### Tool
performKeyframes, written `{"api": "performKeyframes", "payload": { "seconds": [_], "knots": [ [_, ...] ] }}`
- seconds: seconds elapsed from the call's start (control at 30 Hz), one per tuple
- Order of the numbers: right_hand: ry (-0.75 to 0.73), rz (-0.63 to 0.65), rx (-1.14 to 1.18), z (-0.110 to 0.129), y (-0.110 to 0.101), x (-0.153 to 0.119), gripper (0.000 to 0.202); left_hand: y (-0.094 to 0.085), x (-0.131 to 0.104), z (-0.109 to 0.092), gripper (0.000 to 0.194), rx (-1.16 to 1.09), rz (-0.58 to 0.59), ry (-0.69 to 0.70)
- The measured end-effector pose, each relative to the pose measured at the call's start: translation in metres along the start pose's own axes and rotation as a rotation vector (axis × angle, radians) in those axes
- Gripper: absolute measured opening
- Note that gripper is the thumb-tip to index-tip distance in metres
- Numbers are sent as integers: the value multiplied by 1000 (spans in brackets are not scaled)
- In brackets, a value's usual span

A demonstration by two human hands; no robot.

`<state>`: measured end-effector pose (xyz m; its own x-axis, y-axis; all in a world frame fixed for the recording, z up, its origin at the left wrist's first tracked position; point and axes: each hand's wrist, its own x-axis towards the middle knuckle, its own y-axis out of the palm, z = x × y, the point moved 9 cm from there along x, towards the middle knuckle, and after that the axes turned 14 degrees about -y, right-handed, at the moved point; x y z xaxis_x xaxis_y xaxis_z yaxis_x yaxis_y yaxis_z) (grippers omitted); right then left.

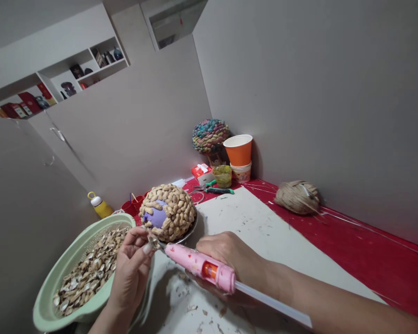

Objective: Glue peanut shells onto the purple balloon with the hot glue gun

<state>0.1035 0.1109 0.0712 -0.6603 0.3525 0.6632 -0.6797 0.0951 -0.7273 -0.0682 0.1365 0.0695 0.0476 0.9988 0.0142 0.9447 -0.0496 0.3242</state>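
Observation:
My right hand [226, 253] is wrapped round a pink hot glue gun [198, 265], with a clear glue stick [273, 304] poking out of its back end. Between the thumb and fingers of my left hand [134, 260] is a peanut shell half [154, 241], and the gun's nozzle points right at it. Just beyond both hands, a purple ball [156, 215] rests in a metal bowl [188, 237]. Peanut shells [179, 208] cover most of the ball, leaving a purple patch bare. Left of my left hand, a green basket [43, 290] holds many loose peanut shells [92, 269].
White board [251, 222] with shell bits lies on a red tabletop [337, 246]. Behind stand a twine ball [297, 197], pliers [219, 190], an orange paper cup [238, 152], a plastic tub [223, 176], a colourful shell-covered ball [211, 136] and a yellow bottle [101, 207]. Walls close in behind.

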Motion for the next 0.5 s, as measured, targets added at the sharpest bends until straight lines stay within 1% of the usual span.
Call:
{"api": "performKeyframes", "payload": {
  "seconds": [0.1,0.17,0.23,0.3,0.37,0.43,0.5],
  "knots": [
    [-28,-60,32,2,-6,1,26,-2,0,-5,28,-5,-11,22],
    [-48,-170,74,5,-19,2,26,-3,-1,-12,27,-3,-20,47],
    [-61,-293,119,7,-38,2,27,-4,-3,-23,26,3,-29,86],
    [-29,-387,154,6,-53,-1,29,-5,-8,-37,25,-7,-43,133],
    [94,-441,208,-3,-60,-5,31,-7,-15,-53,25,-41,-55,185],
    [301,-520,336,-22,-59,-15,32,-9,-24,-70,24,-76,-61,234],
    [526,-650,523,-44,-53,-27,35,-12,-33,-87,24,-71,-68,272]
  ]
}}
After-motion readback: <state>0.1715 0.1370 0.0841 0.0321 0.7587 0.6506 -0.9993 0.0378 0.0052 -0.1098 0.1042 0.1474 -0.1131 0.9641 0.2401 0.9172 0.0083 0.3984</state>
